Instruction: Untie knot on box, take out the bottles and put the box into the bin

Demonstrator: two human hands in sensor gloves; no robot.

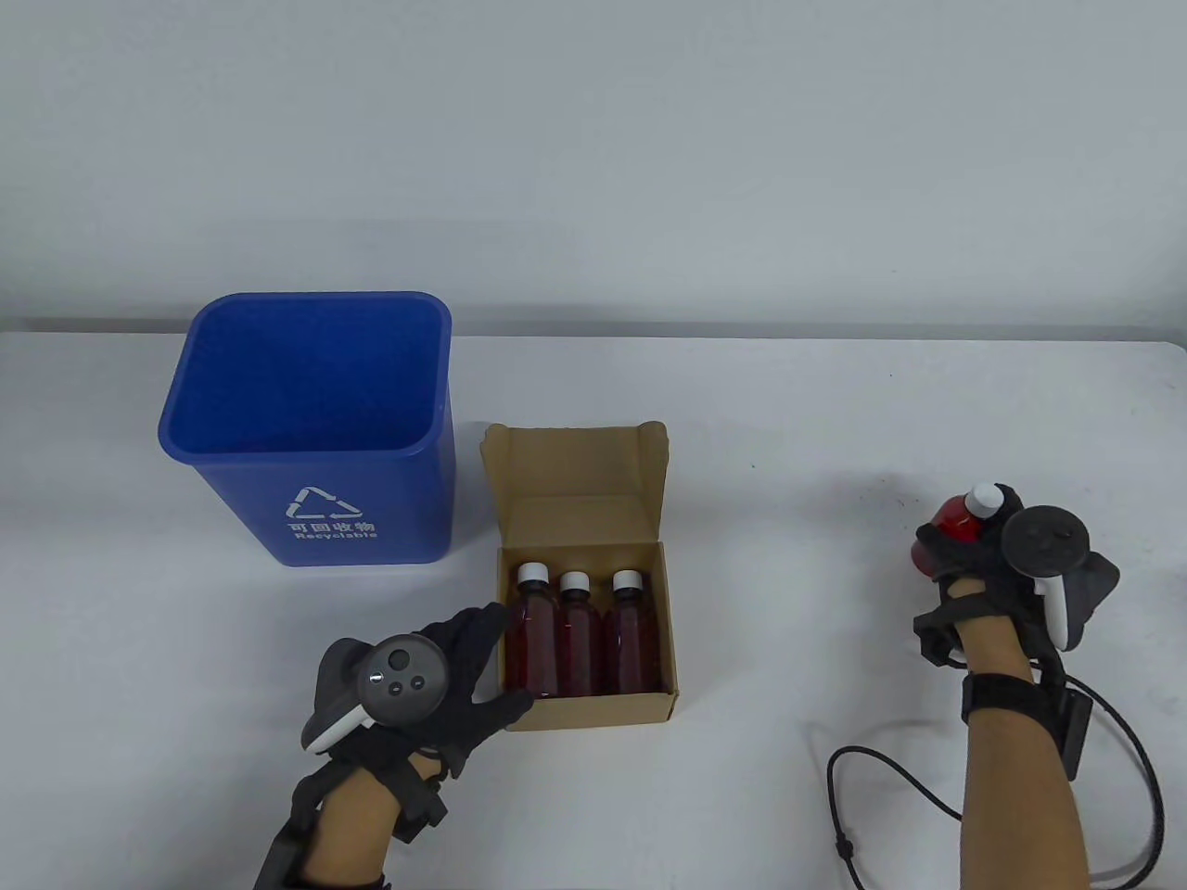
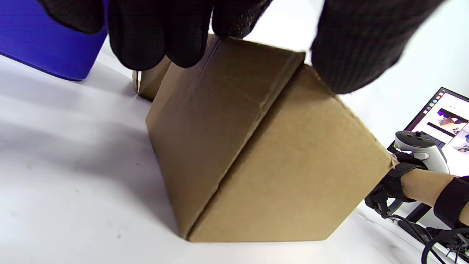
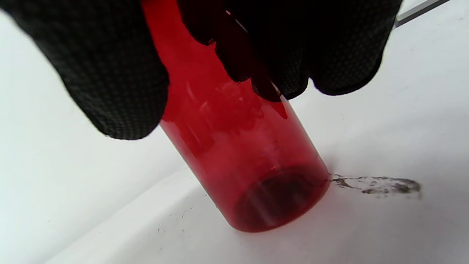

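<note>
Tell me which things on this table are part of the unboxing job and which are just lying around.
Part of the job:
open cardboard box
three bottles in the box
red bottle gripped by the right hand
blue bin
left hand holding the box

Lying about:
black cable
dark smudge on the table

A white bench (image 1: 742, 417) carries the scene, its far edge meeting a plain pale wall (image 1: 593, 139). A black cable (image 1: 890, 797) lies looped on the bench near its front right edge. In the left wrist view a lit monitor (image 2: 445, 119) shows at the right edge, and in the right wrist view a dark smudge (image 3: 377, 184) marks the bench surface.
</note>
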